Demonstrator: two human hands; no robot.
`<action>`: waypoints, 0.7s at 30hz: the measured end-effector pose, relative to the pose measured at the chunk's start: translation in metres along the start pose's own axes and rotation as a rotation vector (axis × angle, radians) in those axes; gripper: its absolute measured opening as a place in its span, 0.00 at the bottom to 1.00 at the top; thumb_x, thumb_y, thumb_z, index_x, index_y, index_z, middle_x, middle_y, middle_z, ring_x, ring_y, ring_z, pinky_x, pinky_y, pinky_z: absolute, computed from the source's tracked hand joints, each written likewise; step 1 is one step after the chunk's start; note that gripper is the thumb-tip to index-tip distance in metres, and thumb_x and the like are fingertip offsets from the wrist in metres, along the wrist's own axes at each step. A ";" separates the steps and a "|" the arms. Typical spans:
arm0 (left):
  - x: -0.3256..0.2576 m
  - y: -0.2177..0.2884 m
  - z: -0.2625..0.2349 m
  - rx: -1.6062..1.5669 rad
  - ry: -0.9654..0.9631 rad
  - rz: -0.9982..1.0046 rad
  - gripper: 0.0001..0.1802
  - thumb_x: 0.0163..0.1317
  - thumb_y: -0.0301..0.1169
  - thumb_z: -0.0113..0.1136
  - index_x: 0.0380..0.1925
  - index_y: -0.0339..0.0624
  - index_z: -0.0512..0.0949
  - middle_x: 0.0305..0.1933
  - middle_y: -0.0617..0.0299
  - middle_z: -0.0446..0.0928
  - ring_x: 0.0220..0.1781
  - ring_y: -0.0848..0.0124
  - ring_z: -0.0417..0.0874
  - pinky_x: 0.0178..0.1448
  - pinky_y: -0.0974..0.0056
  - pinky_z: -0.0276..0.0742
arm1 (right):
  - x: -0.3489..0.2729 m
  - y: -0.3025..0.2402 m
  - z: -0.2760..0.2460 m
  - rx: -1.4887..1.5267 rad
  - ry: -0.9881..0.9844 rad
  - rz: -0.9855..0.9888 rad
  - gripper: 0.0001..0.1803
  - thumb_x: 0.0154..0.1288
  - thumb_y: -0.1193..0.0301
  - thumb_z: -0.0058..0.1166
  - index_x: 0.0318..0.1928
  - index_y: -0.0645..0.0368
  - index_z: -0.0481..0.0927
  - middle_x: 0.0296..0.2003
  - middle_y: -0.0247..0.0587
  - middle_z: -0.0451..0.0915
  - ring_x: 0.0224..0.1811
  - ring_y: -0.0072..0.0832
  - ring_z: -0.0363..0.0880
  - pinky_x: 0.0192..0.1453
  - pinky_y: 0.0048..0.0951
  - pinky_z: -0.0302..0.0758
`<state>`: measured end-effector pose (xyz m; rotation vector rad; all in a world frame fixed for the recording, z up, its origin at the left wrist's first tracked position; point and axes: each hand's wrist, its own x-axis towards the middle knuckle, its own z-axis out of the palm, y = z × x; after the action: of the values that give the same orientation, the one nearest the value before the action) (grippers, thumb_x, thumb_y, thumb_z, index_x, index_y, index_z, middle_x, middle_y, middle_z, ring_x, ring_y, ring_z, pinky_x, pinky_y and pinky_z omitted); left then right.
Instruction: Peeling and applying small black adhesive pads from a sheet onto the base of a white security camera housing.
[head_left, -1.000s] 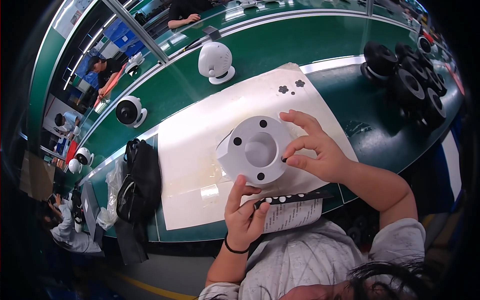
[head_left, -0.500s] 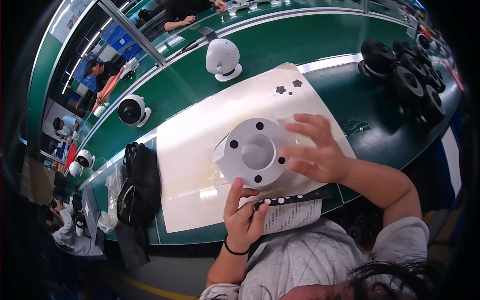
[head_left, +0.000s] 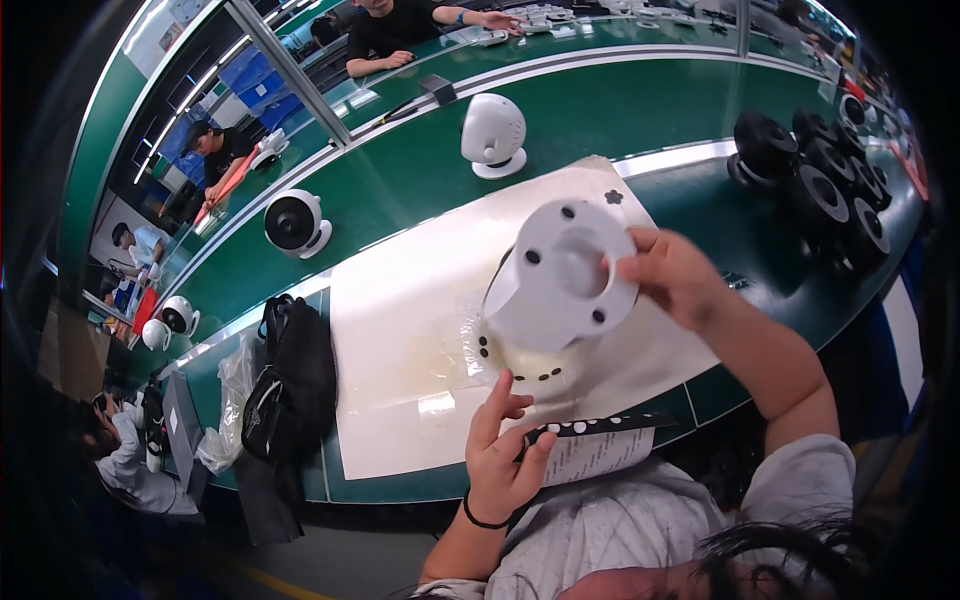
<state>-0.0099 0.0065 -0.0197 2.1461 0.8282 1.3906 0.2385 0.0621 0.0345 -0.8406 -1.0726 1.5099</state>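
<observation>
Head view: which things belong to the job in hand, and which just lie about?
Likely in the job:
white device, in the right hand
dotted sheet, in the left hand

Seemingly lying about:
black bag
clear plastic bag

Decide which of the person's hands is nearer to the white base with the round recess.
Right. The right hand grips the white base at its right edge; the left hand is apart from it, lower in the picture, holding the dotted sheet.
</observation>
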 end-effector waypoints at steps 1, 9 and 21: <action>0.000 0.002 -0.002 -0.015 -0.009 -0.023 0.07 0.50 0.25 0.61 0.25 0.31 0.76 0.59 0.41 0.64 0.41 0.61 0.77 0.40 0.64 0.74 | 0.009 -0.007 -0.006 -0.088 0.034 -0.083 0.13 0.58 0.65 0.54 0.39 0.60 0.77 0.33 0.31 0.76 0.31 0.15 0.71 0.35 0.17 0.67; 0.004 0.011 -0.006 -0.092 -0.140 -0.202 0.08 0.54 0.27 0.59 0.26 0.31 0.74 0.42 0.44 0.77 0.31 0.67 0.79 0.35 0.71 0.72 | 0.139 0.021 -0.130 -1.928 0.532 -0.614 0.09 0.53 0.70 0.53 0.36 0.57 0.77 0.35 0.34 0.74 0.41 0.34 0.72 0.42 0.33 0.70; 0.002 0.010 -0.012 -0.120 -0.291 -0.389 0.10 0.50 0.32 0.63 0.29 0.37 0.77 0.20 0.57 0.74 0.20 0.64 0.74 0.25 0.67 0.68 | 0.171 0.038 -0.148 -1.446 0.646 -0.332 0.17 0.64 0.59 0.41 0.45 0.53 0.76 0.45 0.39 0.76 0.51 0.36 0.71 0.59 0.45 0.60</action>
<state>-0.0177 0.0012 -0.0066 1.9066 0.9557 0.8854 0.3262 0.2567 -0.0483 -1.8013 -1.5938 -0.0873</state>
